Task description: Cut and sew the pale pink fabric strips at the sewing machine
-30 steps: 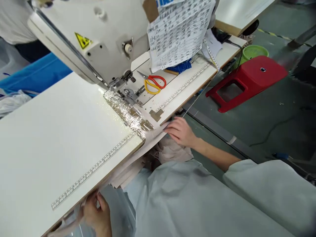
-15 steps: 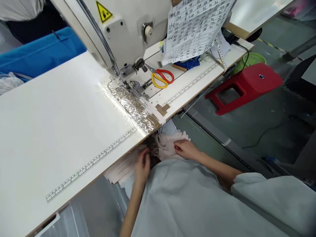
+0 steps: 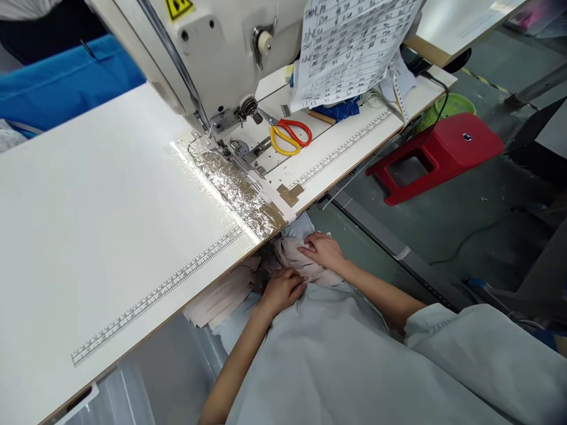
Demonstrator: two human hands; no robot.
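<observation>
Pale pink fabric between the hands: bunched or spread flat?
Bunched: the pale pink fabric shows uneven, overlapping layers beside the right hand.

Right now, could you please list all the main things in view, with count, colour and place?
Machine: one, off-white, top centre
Tables: two, white, left to centre and top right
Scissors: one pair, red-yellow handles, by machine
Sheet: one, white, top
Rulers: two, black, table edge
Trough: one, blue, upper left
Stool: one, red, right
Basket: one, green, beyond stool
Fabric: several pieces, pale pink, by table edge
Left hand: one, bare, at fabric
Right hand: one, bare, on fabric
</observation>
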